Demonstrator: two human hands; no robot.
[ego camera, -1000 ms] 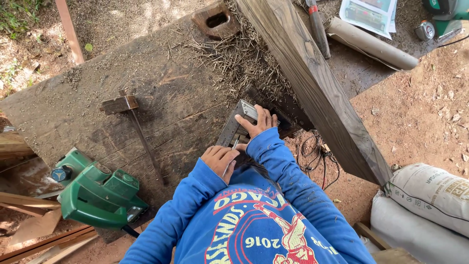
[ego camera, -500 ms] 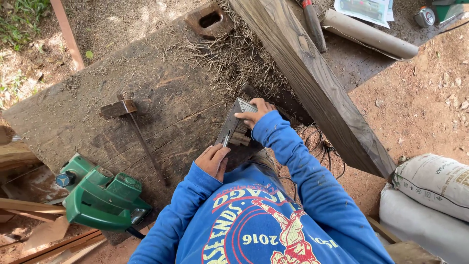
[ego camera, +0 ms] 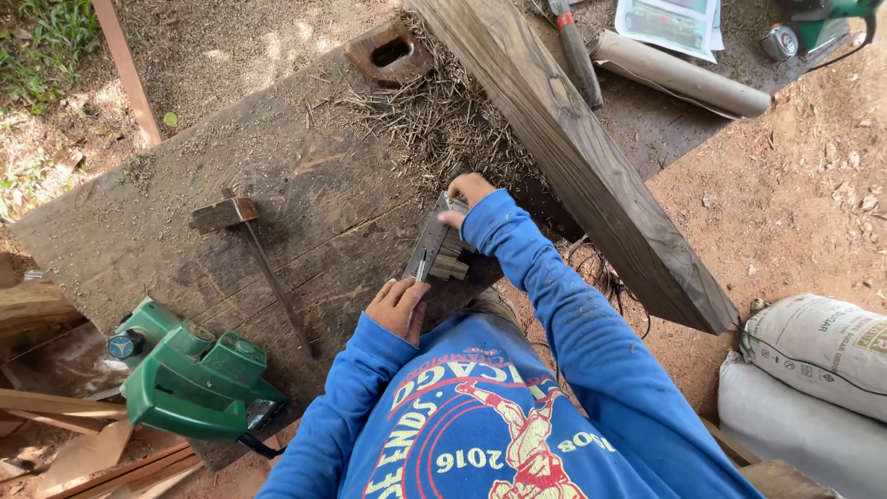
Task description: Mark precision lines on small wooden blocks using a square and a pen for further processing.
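Outdoors on red dirt, a broad weathered wooden counter point(ego camera: 305, 185) lies under me, dusted with sawdust and straw. Nearest, my left hand point(ego camera: 397, 310) has its grip closed around a slim pencil point(ego camera: 419, 273) whose tip touches the edge of a metal square point(ego camera: 434, 242). Just beyond, my right hand point(ego camera: 465, 196) presses fingers down on the far end of that square, pinning it flat over a small wooden block point(ego camera: 450, 262) near the counter's edge. Left of me sits a green power planer point(ego camera: 189, 377), and past it a hammer point(ego camera: 254, 254) lies flat. Right of the hands, a thick wooden beam point(ego camera: 573, 148) slants across. Farthest off I see a cardboard roll point(ego camera: 679, 76).
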